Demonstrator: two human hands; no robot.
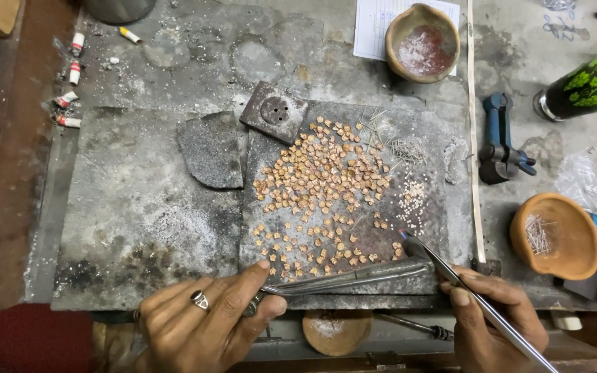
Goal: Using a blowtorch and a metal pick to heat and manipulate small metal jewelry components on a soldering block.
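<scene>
A clay bowl (423,43) sits at the far side of the tabletop (533,41), with reddish powder inside. It rests on a white sheet of paper (373,27). On the right, an orange clay bowl (554,235) has a small bunch of thin wire bits in it. Near the bottom edge, a third little bowl (336,330) has white powder in it, and it is partly hidden under the slab's edge.

The left hand (202,321) has a ring on one finger. Its grip is closed on long metal tweezers (354,276), which lie flat across the near edge of the dark slab (139,214). The right hand (495,321) has its grip closed on a thin metal tube (478,304). The tube's tip shows a tiny blue glow just beside the tweezers' tip.

Many small orange flower-shaped pieces (323,186) lie spread over the middle of the slab. Tiny white beads (412,197) lie to their right.

A green bottle (585,86) at the far right is cut off by the edge. A blue tool (500,138) lies near it. Both wrists are cut off at the bottom.
</scene>
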